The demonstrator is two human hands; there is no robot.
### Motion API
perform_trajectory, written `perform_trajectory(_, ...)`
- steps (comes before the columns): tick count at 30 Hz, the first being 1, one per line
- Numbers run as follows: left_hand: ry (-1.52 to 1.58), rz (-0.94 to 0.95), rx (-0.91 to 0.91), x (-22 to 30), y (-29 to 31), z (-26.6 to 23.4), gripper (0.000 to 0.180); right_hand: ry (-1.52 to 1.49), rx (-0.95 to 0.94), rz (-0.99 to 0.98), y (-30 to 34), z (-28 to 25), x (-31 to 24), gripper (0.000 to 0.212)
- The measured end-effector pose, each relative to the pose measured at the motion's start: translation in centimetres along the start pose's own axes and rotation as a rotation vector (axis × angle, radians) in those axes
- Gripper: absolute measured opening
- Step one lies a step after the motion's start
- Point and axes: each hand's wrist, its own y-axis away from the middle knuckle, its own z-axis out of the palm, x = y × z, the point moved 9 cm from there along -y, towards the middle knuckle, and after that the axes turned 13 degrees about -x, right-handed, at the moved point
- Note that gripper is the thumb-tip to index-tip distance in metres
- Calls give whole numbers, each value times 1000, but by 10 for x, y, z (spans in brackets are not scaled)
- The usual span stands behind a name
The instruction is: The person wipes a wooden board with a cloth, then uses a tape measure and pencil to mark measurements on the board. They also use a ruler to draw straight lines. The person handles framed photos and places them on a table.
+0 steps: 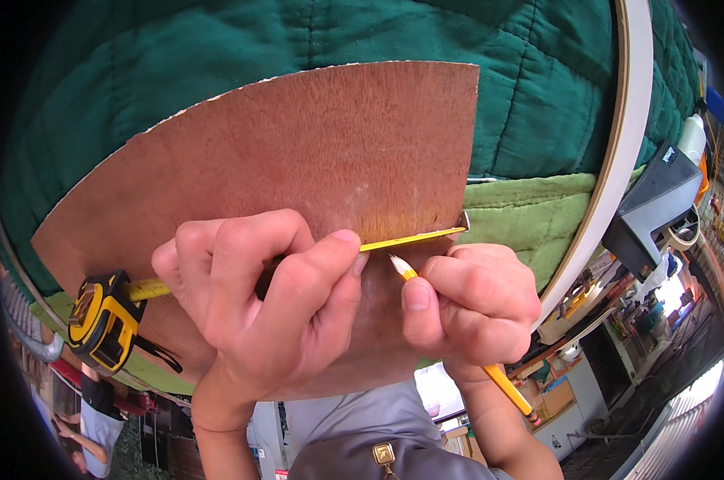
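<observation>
Biggest first: dk green quilted cover (530, 96), w/ a lt green border (542, 210), spread under the work. On it, a reddish-brown wood panel (322, 136), thin-looking, curved along its far edge, straight at R; that curved edge is a bit ragged & pale. Grey clothing (338, 428) of the wearer shows below the panel's near edge. Pale curved strip (632, 96) runs down the R side of the cover; just beyond it, a blk angular holder (654, 208) & a white bottle (690, 138). Lower L bkgd: another person (100, 420), well apart from the work.

L hand (266, 296) is over the middle of the panel, its grip pinched, thumb + index, on the yellow tape blade (414, 239); other fingers curled in. R hand (482, 304), near the panel's R edge, has its grip closed round the pencil, thumb against index.

Yellow/blk tape measure case (106, 324) sits at the panel's L end, blk strap (159, 354) trailing off it. Blade runs from the case, under the L hand, out across the panel to the R edge, where the metal end hook (465, 222) is. Yellow pencil (508, 390) slants thru the R hand, pink eraser (536, 421) low R, sharpened tip (396, 262) up-L, just below the blade; can't quite tell if the lead touches the wood.
</observation>
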Motion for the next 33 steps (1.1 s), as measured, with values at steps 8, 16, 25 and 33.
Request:
perform_trajectory(8, 1, -3, -21, 0, 0, 1, 31, 44, -8, -29, 1, 3, -2, 40)
perform_trajectory(16, 4, 0, -25, 1, 0, 2, 31, 32, -11, -27, -1, 2, -2, 37)
perform_trajectory(25, 18, 4, -15, 0, 0, 2, 32, 43, -6, 1, -1, 2, -2, 36)
perform_trajectory(33, 11, 9, 2, 1, -1, 1, 32, 22, -15, -8, -2, 2, -2, 35)
